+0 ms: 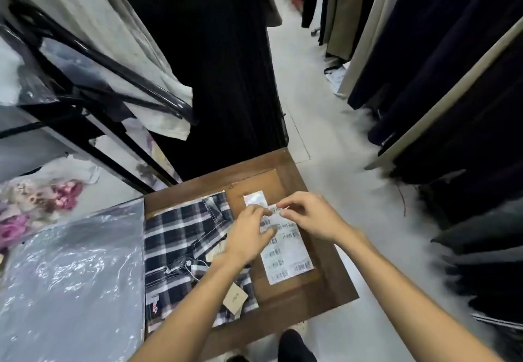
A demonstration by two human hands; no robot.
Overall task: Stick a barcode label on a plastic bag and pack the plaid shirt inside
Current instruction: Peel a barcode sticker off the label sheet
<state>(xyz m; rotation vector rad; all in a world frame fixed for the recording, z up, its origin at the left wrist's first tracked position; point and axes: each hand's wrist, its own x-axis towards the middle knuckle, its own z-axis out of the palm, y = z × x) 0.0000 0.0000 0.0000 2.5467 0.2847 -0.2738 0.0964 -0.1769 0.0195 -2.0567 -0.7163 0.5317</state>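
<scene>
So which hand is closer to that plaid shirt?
The left. The left hand hovers over the right edge of the plaid shirt, while the right hand is further right, above the barcode label sheet, pinching a label.

The scene is lit evenly and fairly brightly from overhead, and only soft, faint shadows are cast on the table [325, 279] beneath the forearms. Strong white glare is seen on the crinkled plastic bag [70, 276] left of the table, and a smaller sheen on the clear film above the label sheet [285, 259]. The dark hanging garments [441, 78] well beyond the table are rendered almost black, with little detail. Marked wide-angle distortion is shown: the black rack bars [113, 67] and garment edges are bent and splayed toward the frame borders. Overall sharpness is modest; barcode print is smeared and unreadable, and the garment hems to the right of the table are blurred into the pale floor [334, 123].
</scene>
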